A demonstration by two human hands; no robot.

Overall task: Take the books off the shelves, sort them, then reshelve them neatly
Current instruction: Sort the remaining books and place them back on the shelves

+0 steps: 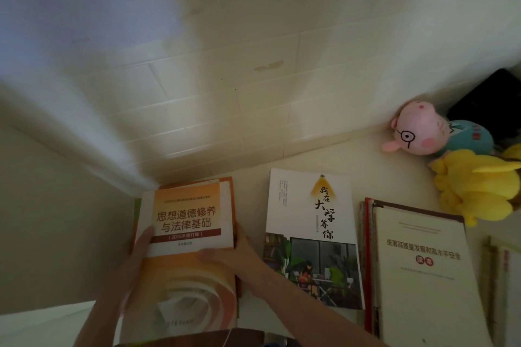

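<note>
Left hand (139, 256) & right hand (236, 251) grip the orange book (186, 222) by both edges, atop a pile (231, 191). Risk: pile looks uneven, so lower books may slide out.

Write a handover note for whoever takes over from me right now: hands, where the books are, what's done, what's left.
Left hand holds the orange book at its left edge; right hand pinches its right edge, thumb on the cover.
The orange book sits on top of the left pile.
The white book lies flat in the middle.
The cream book tops the red-edged pile on the right.
More books are at the far right, blurred.
Done: books laid out in piles, so sorting looks under way.
Left: finish sorting, then reshelve neatly. No shelf is in view.
</note>
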